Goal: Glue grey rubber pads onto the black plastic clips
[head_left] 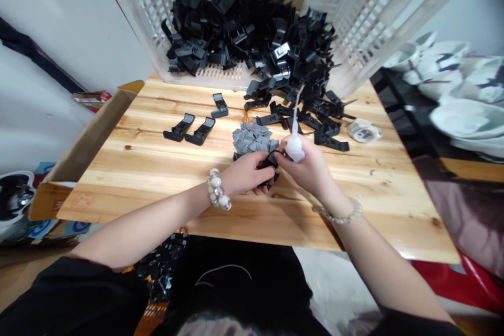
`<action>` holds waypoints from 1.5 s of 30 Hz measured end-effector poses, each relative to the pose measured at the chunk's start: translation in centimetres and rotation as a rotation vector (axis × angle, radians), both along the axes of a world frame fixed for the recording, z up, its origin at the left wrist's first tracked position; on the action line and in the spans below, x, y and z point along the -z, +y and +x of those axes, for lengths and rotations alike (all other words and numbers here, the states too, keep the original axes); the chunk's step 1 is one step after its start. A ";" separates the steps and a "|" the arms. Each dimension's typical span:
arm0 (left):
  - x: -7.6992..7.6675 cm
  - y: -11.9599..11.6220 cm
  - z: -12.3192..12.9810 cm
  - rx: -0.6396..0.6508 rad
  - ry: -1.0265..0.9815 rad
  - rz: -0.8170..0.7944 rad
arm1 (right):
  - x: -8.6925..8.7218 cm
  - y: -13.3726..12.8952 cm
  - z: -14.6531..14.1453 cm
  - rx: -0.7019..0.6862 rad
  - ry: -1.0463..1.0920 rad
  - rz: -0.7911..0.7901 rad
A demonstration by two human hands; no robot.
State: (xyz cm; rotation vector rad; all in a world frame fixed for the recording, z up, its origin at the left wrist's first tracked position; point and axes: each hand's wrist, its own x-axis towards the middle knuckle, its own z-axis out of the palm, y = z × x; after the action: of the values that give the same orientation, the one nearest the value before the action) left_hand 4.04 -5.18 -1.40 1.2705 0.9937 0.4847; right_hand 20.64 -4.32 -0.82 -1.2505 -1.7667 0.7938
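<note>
Currently, the left hand (244,173) has its fingers (262,185) clamped on a black plastic clip (270,160), while the right hand (305,170) has its fingers (284,156) clamped around a white squeeze bottle (294,149) with a long, thin nozzle. Both hands are just in front of a heap of gray pads (252,137) on the wooden tabletop (118,168). Behind that heap, black clips (252,26) fill a white plastic crate (366,21) and spill out, and 3 loose clips (200,131) lie to its left.

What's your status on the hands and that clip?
Left hand gripping black plastic clip. Right hand holding white squeeze bottle beside it. Grey pads piled just ahead of the hands, on the wooden table.
</note>
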 end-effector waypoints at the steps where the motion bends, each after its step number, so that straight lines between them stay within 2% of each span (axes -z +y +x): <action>1: -0.1 0.0 0.0 0.000 0.010 0.010 | 0.0 0.0 0.0 0.011 0.010 -0.009; 7: -0.7 0.3 -0.3 -0.004 0.030 0.043 | -0.3 0.2 -0.1 0.029 0.143 -0.070; 13: -1.0 0.4 -0.5 -0.011 0.001 0.044 | -0.7 0.1 -0.1 0.055 0.162 -0.089; 19: -1.0 1.5 -1.3 -0.092 -0.008 0.060 | -0.9 0.1 0.1 0.069 0.324 -0.212; 25: -1.0 1.4 -1.5 0.139 -0.004 -0.024 | -0.9 -0.1 -0.2 -0.006 0.310 -0.197; 30: -0.6 0.9 -1.1 0.209 -0.074 -0.192 | -0.8 -0.4 0.0 -0.195 0.316 -0.241; 35: -0.3 0.9 -1.2 0.270 -0.223 -0.319 | -0.8 -0.4 0.2 -0.232 0.301 -0.248; 39: -0.5 1.0 -1.4 0.235 -0.343 -0.338 | -0.9 -0.2 0.3 -0.167 0.426 -0.316; 45: -0.7 1.2 -1.8 0.102 -0.362 -0.341 | -0.9 1.0 0.9 0.096 0.742 -0.315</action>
State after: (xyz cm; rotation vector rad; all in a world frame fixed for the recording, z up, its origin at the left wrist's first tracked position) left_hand 2.24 -4.00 -0.71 0.8833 0.6679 0.4258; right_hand 21.53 -3.36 0.05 -1.0274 -1.0016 1.3088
